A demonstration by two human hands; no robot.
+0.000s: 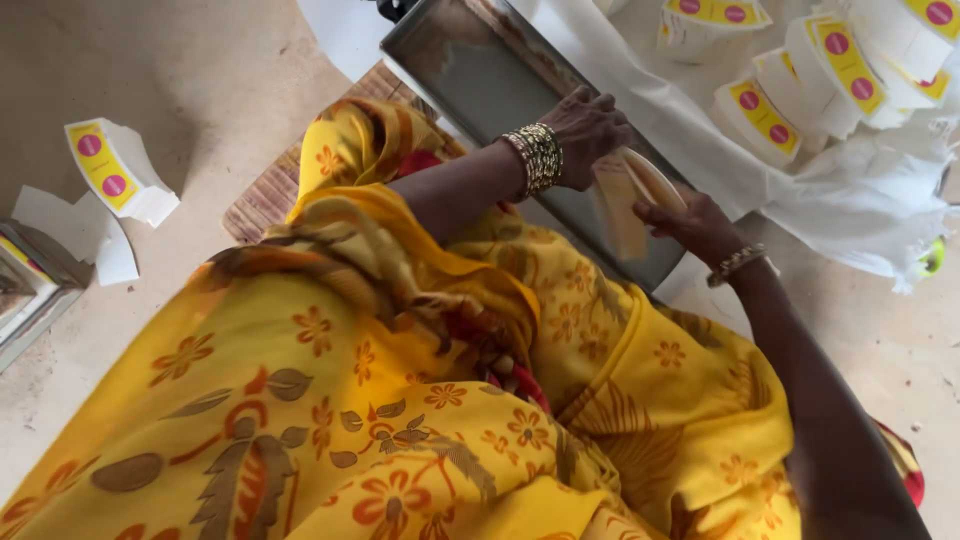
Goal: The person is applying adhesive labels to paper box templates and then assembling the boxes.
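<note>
Two hands meet over the long grey metal tray (480, 75) that slants across the floor in front of you. Starting at the far left, a small stack of folded white cartons with yellow labels and pink dots (110, 170) lies on the pale concrete floor (200, 60), with a loose white card (112, 255) just beside it and the corner of a flat boxed stack (25, 290) at the frame's edge. A woven brown mat (265, 195) shows under your yellow flowered sari (380, 400).

Moving right, your left hand (585, 135), gold bangles at the wrist, curls its fingers down over the top edge of a thin bundle of cream-coloured flat cards (625, 205), its grip closed on them. Your right hand (690, 225) holds the same bundle from below and behind, fingers wrapped round its lower edge. The bundle stands tilted above the tray's near end.

Further right, more yellow-labelled white cartons (800, 80) sit piled on a crumpled white sheet (860, 210).
</note>
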